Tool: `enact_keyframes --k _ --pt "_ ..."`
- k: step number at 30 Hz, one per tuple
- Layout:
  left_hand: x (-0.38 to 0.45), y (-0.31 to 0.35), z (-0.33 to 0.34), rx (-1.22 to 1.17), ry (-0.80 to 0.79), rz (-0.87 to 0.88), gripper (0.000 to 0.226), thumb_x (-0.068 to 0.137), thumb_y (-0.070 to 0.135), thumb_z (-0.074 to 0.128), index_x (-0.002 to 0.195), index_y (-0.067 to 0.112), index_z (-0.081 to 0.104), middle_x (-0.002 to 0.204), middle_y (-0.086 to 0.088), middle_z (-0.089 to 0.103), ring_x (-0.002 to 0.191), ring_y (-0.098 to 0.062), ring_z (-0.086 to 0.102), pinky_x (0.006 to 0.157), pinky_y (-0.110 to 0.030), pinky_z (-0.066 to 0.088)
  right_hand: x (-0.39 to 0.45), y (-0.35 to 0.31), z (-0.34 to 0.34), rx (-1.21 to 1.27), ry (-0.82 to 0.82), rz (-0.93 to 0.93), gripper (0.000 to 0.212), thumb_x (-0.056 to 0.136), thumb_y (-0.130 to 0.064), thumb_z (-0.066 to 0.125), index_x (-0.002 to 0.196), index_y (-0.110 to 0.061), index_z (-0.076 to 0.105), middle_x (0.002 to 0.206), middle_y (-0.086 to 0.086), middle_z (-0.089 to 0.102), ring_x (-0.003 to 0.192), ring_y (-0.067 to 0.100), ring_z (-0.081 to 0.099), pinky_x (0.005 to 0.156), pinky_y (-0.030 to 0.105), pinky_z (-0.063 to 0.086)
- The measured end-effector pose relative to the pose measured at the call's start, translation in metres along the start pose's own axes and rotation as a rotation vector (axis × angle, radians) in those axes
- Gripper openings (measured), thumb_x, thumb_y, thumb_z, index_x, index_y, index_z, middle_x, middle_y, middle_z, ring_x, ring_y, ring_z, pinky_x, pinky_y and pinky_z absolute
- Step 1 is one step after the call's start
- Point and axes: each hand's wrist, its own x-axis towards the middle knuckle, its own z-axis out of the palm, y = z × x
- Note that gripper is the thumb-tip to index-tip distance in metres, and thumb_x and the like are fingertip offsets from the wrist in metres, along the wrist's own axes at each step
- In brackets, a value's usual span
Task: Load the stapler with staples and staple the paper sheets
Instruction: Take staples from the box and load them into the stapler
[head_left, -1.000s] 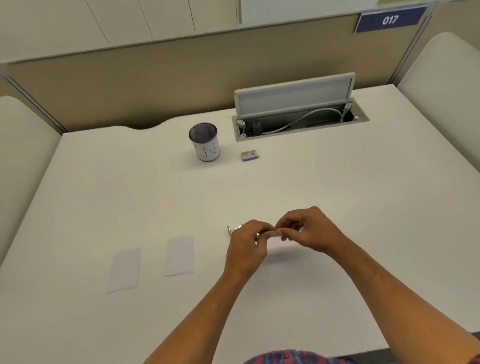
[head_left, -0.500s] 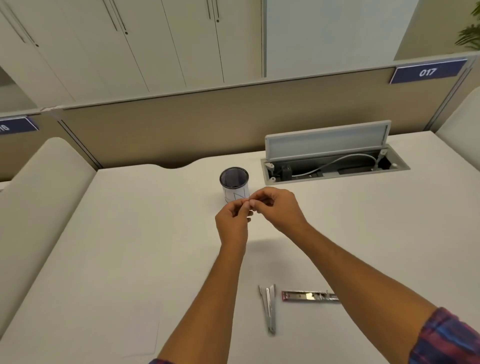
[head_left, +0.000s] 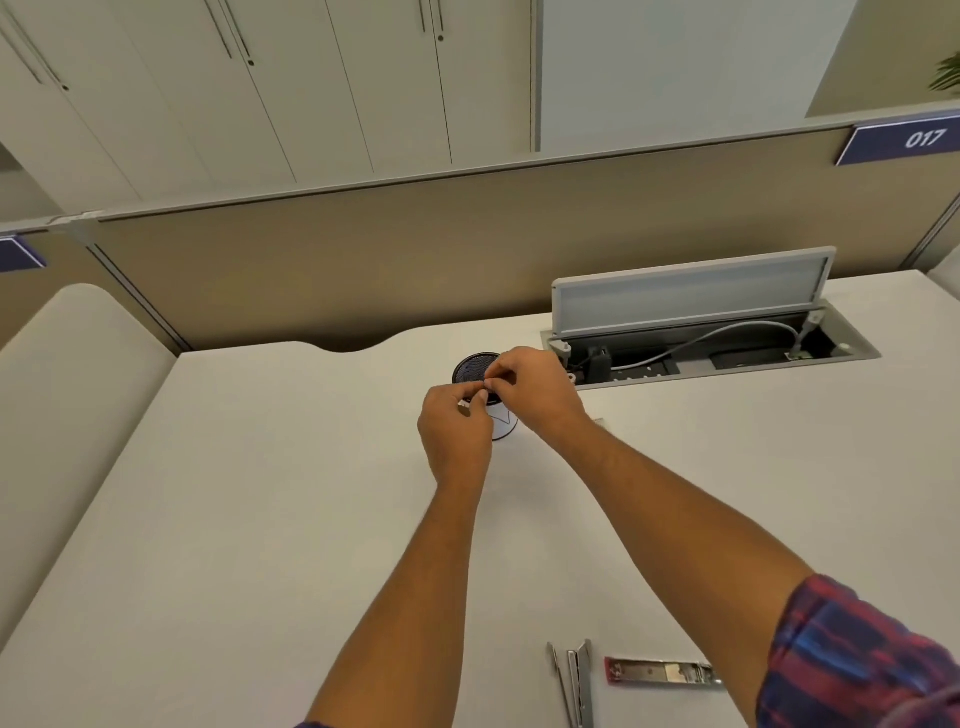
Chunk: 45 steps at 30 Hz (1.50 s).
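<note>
Both hands meet above the far middle of the bench, fingertips together: the left hand (head_left: 456, 434) and the right hand (head_left: 535, 389) have their fingers curled in a pinch around something small and pale, too small to name, held just in front of the mesh pen cup (head_left: 485, 397), which stands partly hidden behind them. The stapler lies well apart from the hands, near the front edge of the bench, in two pieces: a slim metal stapler arm (head_left: 574, 680) pointing toward the viewer, and just to its right the staple tray (head_left: 660, 672), a flat metal strip with a red end, partly covered by the right forearm. A plaid sleeve (head_left: 857, 660) shows on that arm. The white bench (head_left: 260, 519) runs back to a tan partition (head_left: 363, 260) carrying a blue tag reading 017 (head_left: 904, 139). Set into the bench on the right is a cable box (head_left: 727, 353) with its grey lid tipped up and a cable inside. Pale cabinets (head_left: 260, 78) stand beyond the partition.
</note>
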Motion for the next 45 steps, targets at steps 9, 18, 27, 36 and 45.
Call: enact_keyframes --k 9,18,27,36,45 --pt "-0.004 0.003 0.007 0.026 0.038 0.141 0.016 0.096 0.011 0.066 0.109 0.007 0.076 0.107 -0.008 0.071 0.094 -0.020 0.067 0.087 -0.031 0.059 0.002 0.005 0.004 -0.094 -0.042 -0.125 0.021 0.099 -0.012 0.062 0.110 -0.010 0.079 0.111 0.012 0.074 0.099 0.025 0.067 0.096 0.037 0.056" --pt "-0.031 0.016 0.034 0.035 0.006 0.333 0.015 0.094 0.009 0.068 0.107 0.005 0.073 0.107 -0.011 0.067 0.094 -0.020 0.065 0.084 -0.026 0.055 -0.022 0.050 -0.012 0.035 0.220 -0.160 0.013 0.094 -0.007 0.071 0.104 -0.003 0.078 0.103 0.013 0.074 0.089 0.022 0.067 0.082 0.028 0.056" --pt "-0.051 -0.006 0.083 0.299 -0.458 0.221 0.052 0.094 0.024 0.071 0.143 0.013 0.056 0.143 -0.004 0.050 0.129 -0.024 0.050 0.102 -0.032 0.045 -0.057 0.130 -0.031 0.000 0.091 0.232 0.030 0.096 -0.019 0.070 0.125 -0.012 0.071 0.127 0.005 0.069 0.105 0.019 0.066 0.096 0.032 0.057" --pt "-0.054 -0.018 0.106 0.309 -0.508 0.251 0.040 0.090 0.015 0.074 0.129 0.012 0.066 0.119 -0.006 0.049 0.103 -0.024 0.060 0.085 -0.025 0.048 -0.077 0.160 -0.039 0.071 -0.080 0.091 0.038 0.090 0.001 0.070 0.127 -0.007 0.070 0.122 0.010 0.069 0.107 0.023 0.068 0.101 0.033 0.055" --pt "-0.056 -0.027 0.104 0.265 -0.445 0.331 0.029 0.093 0.008 0.067 0.121 0.003 0.070 0.117 -0.008 0.057 0.098 -0.023 0.061 0.081 -0.022 0.044 -0.082 0.171 -0.035 0.161 0.007 0.048 0.035 0.090 -0.007 0.077 0.124 -0.008 0.072 0.113 0.004 0.067 0.097 0.017 0.064 0.089 0.020 0.052"
